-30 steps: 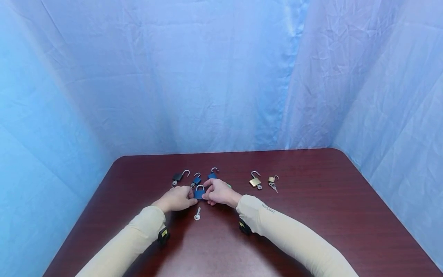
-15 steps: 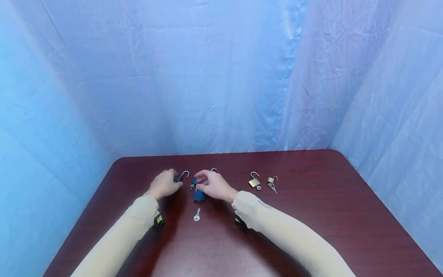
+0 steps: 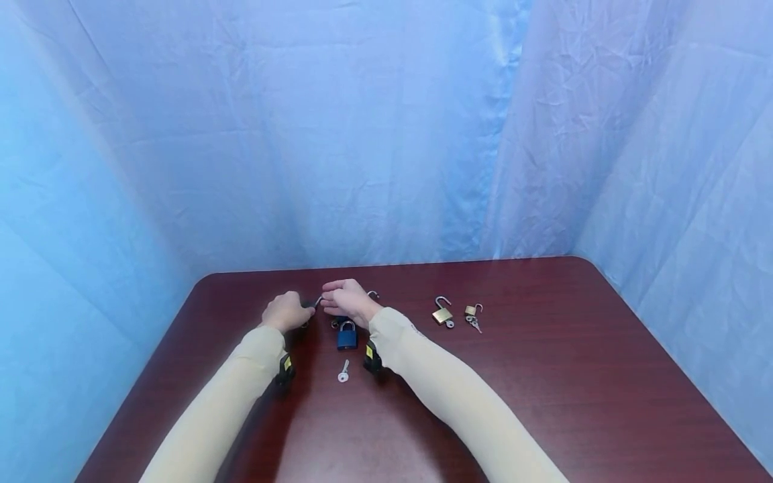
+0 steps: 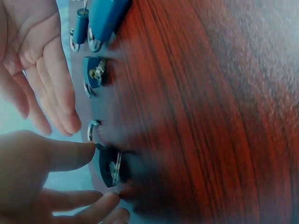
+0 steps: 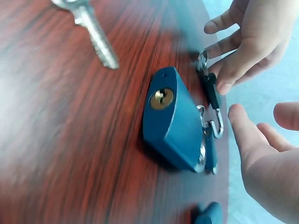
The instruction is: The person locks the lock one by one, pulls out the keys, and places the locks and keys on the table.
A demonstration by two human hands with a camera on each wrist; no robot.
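My left hand [image 3: 296, 311] pinches a black padlock [image 4: 110, 166] between thumb and fingers at the back of the dark red table [image 3: 543, 376]. The padlock's open shackle [image 3: 318, 301] sticks out to the right. My right hand [image 3: 338, 300] hovers just beside it, fingers straight and holding nothing. A closed blue padlock [image 3: 347, 335] lies flat in front of the hands, keyhole toward me [image 5: 161, 98]. A silver key [image 3: 343, 372] lies nearer me. A small blue padlock [image 3: 338, 321] sits partly under my right hand.
A brass padlock [image 3: 442, 314] with an open shackle and a smaller brass one [image 3: 473, 310] with keys lie to the right. Another blue padlock's shackle [image 3: 374, 294] peeks out behind my right wrist. Blue cloth walls [image 3: 386, 134] close in the table.
Both hands let go of the closed blue padlock and moved back and left. The left hand took hold of the black padlock; the right hand followed beside it.
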